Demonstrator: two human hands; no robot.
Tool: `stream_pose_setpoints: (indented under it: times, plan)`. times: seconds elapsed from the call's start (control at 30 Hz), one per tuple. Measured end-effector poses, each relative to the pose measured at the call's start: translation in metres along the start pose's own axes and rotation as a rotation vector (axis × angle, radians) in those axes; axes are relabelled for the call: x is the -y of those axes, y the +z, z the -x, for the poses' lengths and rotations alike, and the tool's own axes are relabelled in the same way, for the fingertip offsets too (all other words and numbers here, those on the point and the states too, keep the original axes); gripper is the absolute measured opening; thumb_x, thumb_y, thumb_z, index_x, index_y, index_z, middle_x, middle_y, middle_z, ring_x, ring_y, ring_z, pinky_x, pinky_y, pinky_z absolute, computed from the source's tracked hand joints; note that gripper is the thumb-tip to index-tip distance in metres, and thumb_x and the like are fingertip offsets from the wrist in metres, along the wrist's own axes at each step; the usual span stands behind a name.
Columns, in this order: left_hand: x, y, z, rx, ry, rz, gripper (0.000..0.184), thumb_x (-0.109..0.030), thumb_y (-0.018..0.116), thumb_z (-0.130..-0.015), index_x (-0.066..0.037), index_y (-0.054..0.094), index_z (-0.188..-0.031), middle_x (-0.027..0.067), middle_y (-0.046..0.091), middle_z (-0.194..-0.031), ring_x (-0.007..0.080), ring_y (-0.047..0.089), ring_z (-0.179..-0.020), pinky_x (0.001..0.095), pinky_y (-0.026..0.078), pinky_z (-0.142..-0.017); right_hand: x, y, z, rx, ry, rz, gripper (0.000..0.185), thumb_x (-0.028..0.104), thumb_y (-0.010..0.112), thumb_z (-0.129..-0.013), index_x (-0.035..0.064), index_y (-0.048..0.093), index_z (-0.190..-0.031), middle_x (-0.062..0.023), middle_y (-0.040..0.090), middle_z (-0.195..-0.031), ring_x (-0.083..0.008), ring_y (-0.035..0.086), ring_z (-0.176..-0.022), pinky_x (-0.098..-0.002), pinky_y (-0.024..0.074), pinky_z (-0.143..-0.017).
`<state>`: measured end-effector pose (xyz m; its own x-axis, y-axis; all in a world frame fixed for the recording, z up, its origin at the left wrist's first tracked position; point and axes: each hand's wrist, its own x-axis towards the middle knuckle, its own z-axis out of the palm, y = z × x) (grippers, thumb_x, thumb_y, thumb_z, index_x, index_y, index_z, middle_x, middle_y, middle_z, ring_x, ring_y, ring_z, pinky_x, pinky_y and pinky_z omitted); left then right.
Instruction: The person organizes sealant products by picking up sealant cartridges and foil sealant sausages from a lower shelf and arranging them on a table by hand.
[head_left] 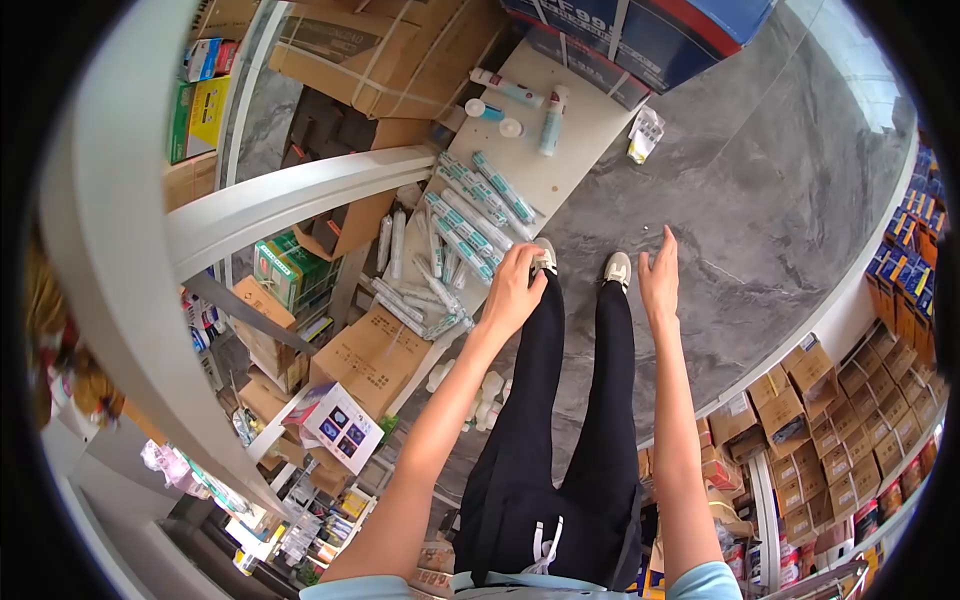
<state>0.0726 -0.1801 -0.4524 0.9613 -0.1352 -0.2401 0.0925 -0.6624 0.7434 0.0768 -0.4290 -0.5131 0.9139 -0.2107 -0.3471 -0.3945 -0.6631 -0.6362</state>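
My left hand (512, 290) is in front of my left shoe, fingers curved and apart, with nothing visible in it. It is nearest to a pile of wrapped white and teal tubes (465, 228) on a pale board (590, 130). More tubes in clear wrap (425, 300) lie at the pile's near side. Farther up the board are an upright-looking teal cartridge (552, 122), a lying one (508, 88) and two round white caps. My right hand (660, 276) is over the grey floor, fingers extended, thumb apart, holding nothing.
Blue boxes (640, 35) stand at the board's far end. A small white and yellow packet (645, 135) lies on the marble floor (740, 210). Cardboard boxes (370, 358) and a white metal frame (300, 190) are on the left. Stacked cartons (845, 430) line the right.
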Motion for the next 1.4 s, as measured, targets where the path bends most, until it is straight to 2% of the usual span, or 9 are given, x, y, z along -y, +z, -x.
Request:
stream_pose_setpoints:
  times: [0.2,0.37,0.43,0.67,1.03,1.17,1.27,1.33,1.4]
  plan:
    - [0.049,0.017,-0.061,-0.204,-0.064,0.008,0.016,0.002,0.059,-0.081,0.002,0.059,-0.098,0.0177,0.064,-0.095,0.0371,0.062,-0.092,0.0414,0.049,-0.081,-0.003,0.048,-0.005,0.153,-0.028,-0.032,0.063,0.007,0.061,-0.083,-0.007,0.034,-0.138,-0.03,0.042,-0.139,-0.0427,0.045,-0.127,-0.0428,0.0385,-0.106]
    - [0.104,0.027,-0.132,-0.212,-0.04,-0.007,0.02,-0.007,0.064,-0.082,0.002,0.059,-0.1,0.017,0.065,-0.097,0.0356,0.063,-0.092,0.0423,0.049,-0.081,0.002,0.085,-0.024,0.289,-0.13,0.087,0.066,0.024,0.063,-0.086,0.003,0.038,-0.143,-0.0171,0.042,-0.146,-0.0334,0.032,-0.14,-0.0471,0.0242,-0.115]
    - [0.131,0.031,-0.155,-0.207,-0.006,-0.151,0.033,-0.016,0.068,-0.082,0.0,0.056,-0.108,0.0191,0.062,-0.101,0.0371,0.062,-0.094,0.0436,0.05,-0.08,0.006,0.099,-0.034,0.315,-0.108,0.053,0.069,0.03,0.063,-0.086,0.0043,0.036,-0.145,-0.0136,0.04,-0.148,-0.0316,0.027,-0.143,-0.0541,0.0176,-0.116]
    - [0.172,0.039,-0.213,-0.068,-0.207,-0.398,0.056,-0.021,0.069,-0.081,-0.006,0.042,-0.129,0.0233,0.051,-0.118,0.0402,0.061,-0.097,0.0466,0.052,-0.08,0.008,0.135,-0.087,0.318,-0.216,0.05,0.073,0.036,0.059,-0.088,0.0078,0.031,-0.148,-0.014,0.033,-0.153,-0.0327,0.023,-0.144,-0.0559,0.0133,-0.116]
    - [0.204,0.063,-0.259,0.177,-0.38,-0.582,0.068,-0.025,0.067,-0.086,-0.012,0.031,-0.142,0.027,0.057,-0.11,0.0432,0.061,-0.098,0.0477,0.051,-0.082,-0.03,0.156,-0.111,0.368,-0.236,0.17,0.077,0.029,0.063,-0.087,-0.0002,0.026,-0.148,-0.0165,0.032,-0.152,-0.0316,0.03,-0.141,-0.0456,0.027,-0.114]
    - [0.214,0.064,-0.26,0.222,-0.337,-0.615,0.066,-0.026,0.066,-0.087,-0.011,0.033,-0.141,0.0269,0.06,-0.106,0.0425,0.062,-0.097,0.0474,0.051,-0.081,-0.026,0.147,-0.097,0.416,-0.143,0.155,0.079,0.023,0.065,-0.086,-0.0026,0.023,-0.147,-0.0238,0.027,-0.151,-0.0374,0.031,-0.139,-0.0456,0.0313,-0.112]
    - [0.208,0.053,-0.248,0.268,-0.221,-0.633,0.056,-0.026,0.066,-0.087,-0.007,0.04,-0.133,0.0247,0.064,-0.098,0.0403,0.063,-0.095,0.0478,0.051,-0.078,-0.018,0.137,-0.083,0.404,-0.068,0.127,0.078,0.019,0.066,-0.085,-0.0031,0.022,-0.147,-0.0278,0.024,-0.151,-0.0423,0.032,-0.136,-0.0457,0.0358,-0.109]
    - [0.199,0.042,-0.236,0.079,-0.136,-0.492,0.044,-0.027,0.066,-0.087,-0.005,0.048,-0.12,0.0209,0.067,-0.088,0.0362,0.067,-0.079,0.0459,0.052,-0.072,-0.013,0.129,-0.078,0.409,-0.077,0.08,0.077,0.019,0.065,-0.085,-0.0034,0.023,-0.146,-0.0281,0.024,-0.151,-0.0429,0.032,-0.136,-0.0455,0.0353,-0.109]
    - [0.173,0.021,-0.22,0.086,-0.187,-0.382,0.043,-0.027,0.068,-0.085,-0.005,0.05,-0.118,0.021,0.067,-0.086,0.0358,0.067,-0.077,0.0441,0.052,-0.069,-0.009,0.121,-0.075,0.407,-0.075,0.084,0.077,0.02,0.065,-0.085,-0.0037,0.023,-0.146,-0.0288,0.024,-0.151,-0.0437,0.032,-0.136,-0.0456,0.0347,-0.11]
